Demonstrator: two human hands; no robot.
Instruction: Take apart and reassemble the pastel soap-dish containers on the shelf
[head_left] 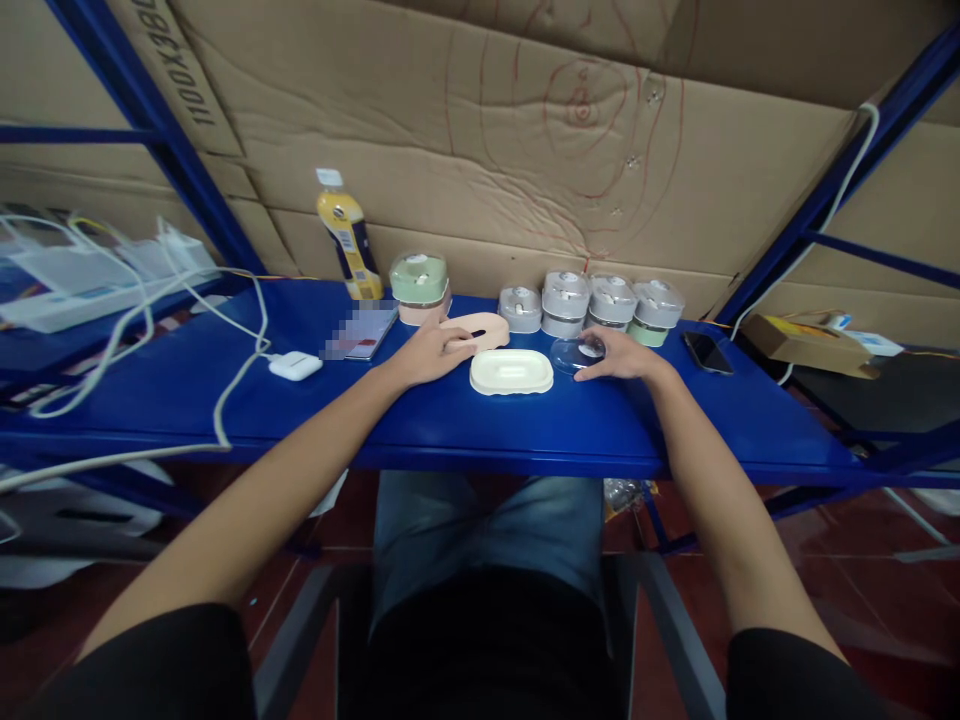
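1. I see my left hand (429, 352) resting on the blue metal shelf (187, 390), fingers loosely curled over the near left end of a peach-pink oval plastic tray (480, 328); it touches the tray, but I cannot tell whether it actually grips it.
2. My right hand (619, 355) lies flat and mostly open, fingertips on a clear round plastic lid (574, 352) just right of centre.
3. Between the two hands sits a cream oval plastic dish (511, 371), near the front edge, touching neither hand as far as I can see.
4. Beyond the hands, against the cardboard wall (525, 130), stand a green-topped round container (419, 285) and a row of grey-lidded round containers (600, 302).
5. A yellow drink bottle (349, 240) stands far left of these; a blurred flat phone (360, 332) lies near it.
6. A black phone (707, 352) lies right of my right hand.
7. A white charger block (295, 365) with white cables (240, 300) lies to the left, well apart.
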